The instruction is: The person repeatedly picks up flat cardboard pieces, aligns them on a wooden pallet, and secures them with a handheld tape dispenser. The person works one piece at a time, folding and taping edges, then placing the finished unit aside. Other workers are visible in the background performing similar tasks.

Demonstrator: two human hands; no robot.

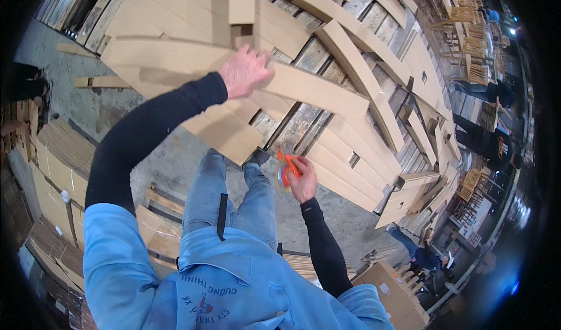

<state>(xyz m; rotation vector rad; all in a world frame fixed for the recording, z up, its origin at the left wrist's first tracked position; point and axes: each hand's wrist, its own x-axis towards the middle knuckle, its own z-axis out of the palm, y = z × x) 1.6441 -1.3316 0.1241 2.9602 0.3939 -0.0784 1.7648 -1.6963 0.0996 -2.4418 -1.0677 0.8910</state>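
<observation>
My left hand [246,73] reaches forward over a long, narrow cardboard strip [318,91], its fingers closed over the strip's far edge. The strip stretches to both sides of that hand, above flat cardboard sheets [175,62] on a slatted wooden surface [299,125]. Held low by the near edge of that surface, an orange tape dispenser [287,171] is in my right hand [304,181], the fingers wrapped round it. Its tape roll is partly hidden by the fingers.
Folded cardboard lengths [365,67] lie across the slats ahead and rightward. Bundled flat cardboard [58,184] is stacked at left, near a wooden pallet [159,202]. A large carton [394,295] stands lower right. Wooden chairs [467,23] and several people are farther right.
</observation>
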